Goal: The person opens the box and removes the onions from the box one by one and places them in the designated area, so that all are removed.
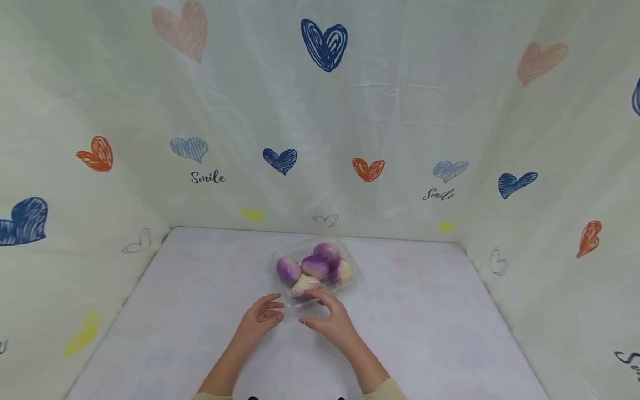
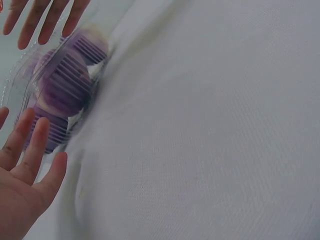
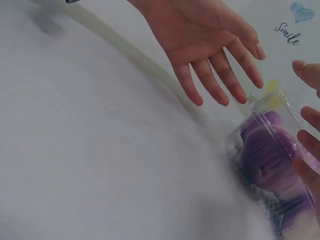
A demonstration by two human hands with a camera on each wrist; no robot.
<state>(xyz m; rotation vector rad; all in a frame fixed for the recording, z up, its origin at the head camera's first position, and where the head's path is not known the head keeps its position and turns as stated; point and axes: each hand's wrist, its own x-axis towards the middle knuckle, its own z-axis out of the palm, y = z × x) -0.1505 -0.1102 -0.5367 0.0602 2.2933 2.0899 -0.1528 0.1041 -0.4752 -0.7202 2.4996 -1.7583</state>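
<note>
A clear plastic box (image 1: 292, 305) of several purple-and-white turnips (image 1: 315, 266) sits on the table toward the back. My left hand (image 1: 258, 319) is just off its near left corner, fingers loosely bent and holding nothing. My right hand (image 1: 334, 324) is at the near side, thumb and fingers apart; its fingertips overlap the box's front edge in the head view, and whether they touch it I cannot tell. In the left wrist view, my left palm (image 2: 22, 192) shows spread fingers beside the ridged box wall. The right wrist view has the left hand (image 3: 200, 45) with fingers extended.
A pale cloth covers the table (image 1: 425, 328). Around its back and sides hangs a whitish curtain (image 1: 240, 111) printed with hearts and the word Smile. Beige sleeves (image 1: 385, 390) show at the lower edge, along with small dark shapes too cut off to identify.
</note>
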